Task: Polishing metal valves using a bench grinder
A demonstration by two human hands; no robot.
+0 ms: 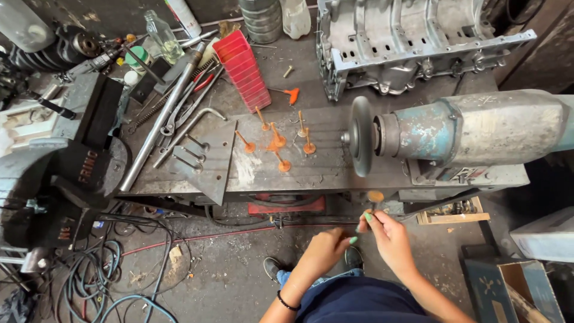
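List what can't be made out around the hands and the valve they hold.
- Valve, head view: its stem is hidden by the fingers of the right hand.
- Left hand: its palm faces away, so its grip on the stem cannot be judged.
- Grinding wheel: seen edge-on, working face not visible.
- Engine block: cut off by the top edge.

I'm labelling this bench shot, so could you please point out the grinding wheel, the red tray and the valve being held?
Grinding wheel (361,136), head view, on its dark rim.
Red tray (244,69), head view, on its ribbed middle.
Valve (375,197), head view, on its round head.
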